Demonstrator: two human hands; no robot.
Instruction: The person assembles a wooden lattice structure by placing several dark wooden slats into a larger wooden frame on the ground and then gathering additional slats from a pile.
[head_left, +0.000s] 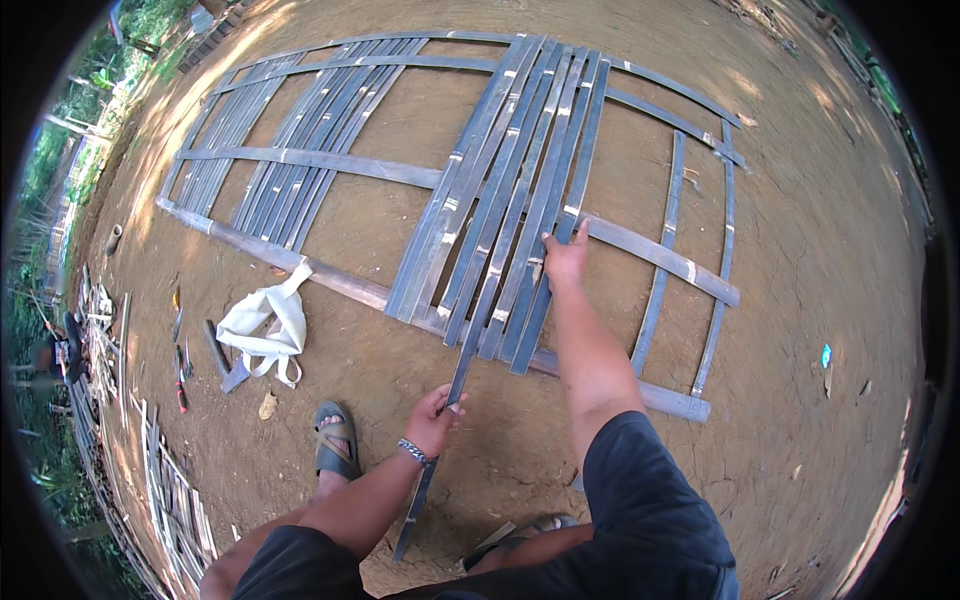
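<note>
A long dark bamboo slat (460, 375) slants from beside my feet up to a flat bamboo frame. Near its lower end my left hand (432, 425) is closed around it, a chain bracelet at the wrist. My right hand (567, 260) reaches onto the right side of a band of parallel slats (515, 190) laid across the frame. Its thumb and a finger straddle the outermost bamboo slat (590, 130); the other fingers are hidden. Under the slats' near ends runs a thick bamboo pole (345, 284). A crosspiece (650, 248) extends right of my right hand.
More slats (315, 135) cover the frame's left part. On the dirt left of my sandalled foot (337, 440) lie a white bag (265, 325), a broad blade (235, 375) and a screwdriver (181, 395). Split bamboo strips (175, 490) are piled at the lower left.
</note>
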